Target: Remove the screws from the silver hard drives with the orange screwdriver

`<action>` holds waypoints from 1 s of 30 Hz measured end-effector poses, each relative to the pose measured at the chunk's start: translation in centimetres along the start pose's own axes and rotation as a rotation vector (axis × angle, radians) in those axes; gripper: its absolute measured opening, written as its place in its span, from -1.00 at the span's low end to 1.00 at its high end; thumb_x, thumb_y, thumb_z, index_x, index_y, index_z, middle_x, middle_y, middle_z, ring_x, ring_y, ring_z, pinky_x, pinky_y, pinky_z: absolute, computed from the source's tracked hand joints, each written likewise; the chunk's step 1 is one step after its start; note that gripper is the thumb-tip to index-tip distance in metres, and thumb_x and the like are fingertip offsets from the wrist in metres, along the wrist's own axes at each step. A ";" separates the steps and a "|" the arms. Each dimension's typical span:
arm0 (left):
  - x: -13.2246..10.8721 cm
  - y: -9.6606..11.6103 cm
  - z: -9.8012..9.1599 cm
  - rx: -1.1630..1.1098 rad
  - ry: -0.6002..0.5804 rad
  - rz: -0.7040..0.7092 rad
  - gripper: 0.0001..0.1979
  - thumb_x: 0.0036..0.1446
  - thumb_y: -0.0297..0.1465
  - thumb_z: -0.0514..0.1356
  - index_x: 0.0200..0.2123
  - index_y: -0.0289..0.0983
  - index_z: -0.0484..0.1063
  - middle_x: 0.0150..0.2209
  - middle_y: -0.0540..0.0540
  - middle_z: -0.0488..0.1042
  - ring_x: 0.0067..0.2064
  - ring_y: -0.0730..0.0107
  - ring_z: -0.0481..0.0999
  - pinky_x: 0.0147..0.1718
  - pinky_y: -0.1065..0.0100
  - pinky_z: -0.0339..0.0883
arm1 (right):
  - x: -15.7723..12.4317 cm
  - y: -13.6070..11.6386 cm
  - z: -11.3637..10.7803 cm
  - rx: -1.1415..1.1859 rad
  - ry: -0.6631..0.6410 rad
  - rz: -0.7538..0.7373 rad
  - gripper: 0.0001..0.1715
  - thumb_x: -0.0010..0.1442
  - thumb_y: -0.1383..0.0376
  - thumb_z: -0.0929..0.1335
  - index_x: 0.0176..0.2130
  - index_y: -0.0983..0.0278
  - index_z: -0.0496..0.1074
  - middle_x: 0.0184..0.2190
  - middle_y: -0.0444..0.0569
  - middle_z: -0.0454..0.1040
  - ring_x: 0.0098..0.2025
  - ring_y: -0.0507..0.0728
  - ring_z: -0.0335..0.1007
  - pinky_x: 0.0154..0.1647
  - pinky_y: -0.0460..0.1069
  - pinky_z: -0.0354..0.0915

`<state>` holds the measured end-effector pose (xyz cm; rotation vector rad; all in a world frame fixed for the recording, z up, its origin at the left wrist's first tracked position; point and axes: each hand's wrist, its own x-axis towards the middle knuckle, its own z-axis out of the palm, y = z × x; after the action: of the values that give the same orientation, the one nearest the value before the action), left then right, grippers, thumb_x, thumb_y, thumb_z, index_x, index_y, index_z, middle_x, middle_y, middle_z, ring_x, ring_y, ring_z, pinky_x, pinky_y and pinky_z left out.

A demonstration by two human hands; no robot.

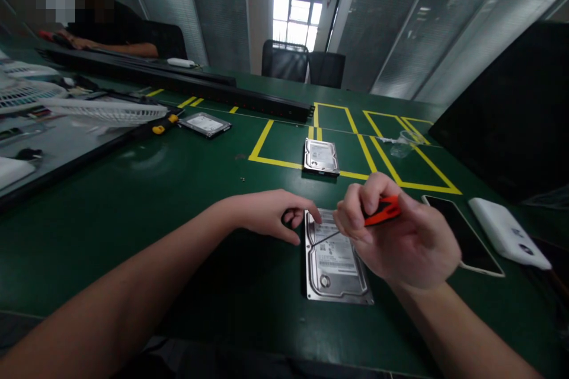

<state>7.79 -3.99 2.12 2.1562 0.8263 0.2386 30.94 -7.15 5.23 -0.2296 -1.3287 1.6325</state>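
A silver hard drive (340, 280) lies label up on the green table in front of me. My right hand (400, 237) is closed around a screwdriver (383, 211) with a red and black handle. Its thin shaft slants down to the left, and the tip meets the drive's cover near the left edge. At that same edge is my left hand (271, 216), thumb and index finger apart, the other fingers curled. The index fingertip is over the drive's upper part; whether it presses there I cannot tell.
Farther off lie a second hard drive (322, 156) and a third one (205, 124). A phone (462, 234) and a white power bank (509, 233) are at right. Small screws (242, 179) sit left of centre. A long black bar (200, 86) crosses behind. Another person (115, 26) sits far left.
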 end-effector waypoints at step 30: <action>0.5 -0.6 0.7 -0.065 0.024 0.007 -0.54 0.10 -0.18 0.46 0.03 -0.16 0.48 -0.32 0.07 0.41 -0.32 0.42 0.37 -0.33 0.40 0.12 | 0.2 0.6 0.1 -0.023 0.037 0.012 -0.68 0.35 0.07 0.28 -0.35 0.20 0.35 -0.49 -0.09 0.36 -0.59 0.03 0.10 -0.50 0.02 0.07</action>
<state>8.13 -3.84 1.13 2.0992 0.8139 0.2923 30.43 -7.04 4.84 -0.2807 -1.3214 1.6157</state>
